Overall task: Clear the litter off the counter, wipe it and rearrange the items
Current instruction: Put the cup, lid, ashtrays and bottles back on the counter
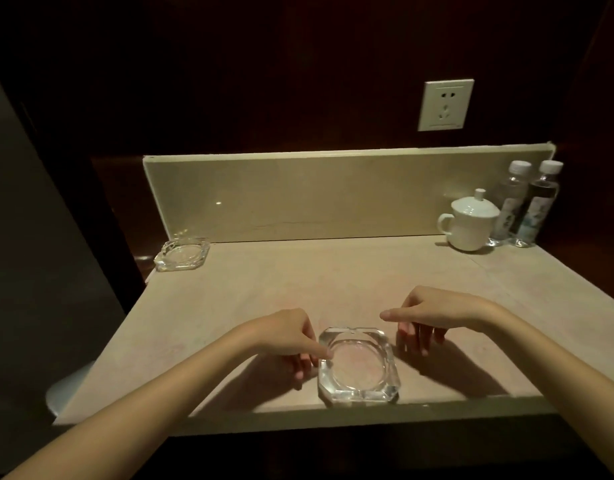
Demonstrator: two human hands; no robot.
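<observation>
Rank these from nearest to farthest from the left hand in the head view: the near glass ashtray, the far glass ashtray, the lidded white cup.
1. Near glass ashtray, at the counter's front edge; the left hand touches its left rim.
2. Far glass ashtray, back left corner.
3. Lidded white cup, back right, beside the bottles.

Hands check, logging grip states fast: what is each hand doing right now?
Left hand: open, thumb touching the near glass ashtray's left rim, not gripping it.
Right hand: open, fingers hanging beside the ashtray, holding nothing.
</observation>
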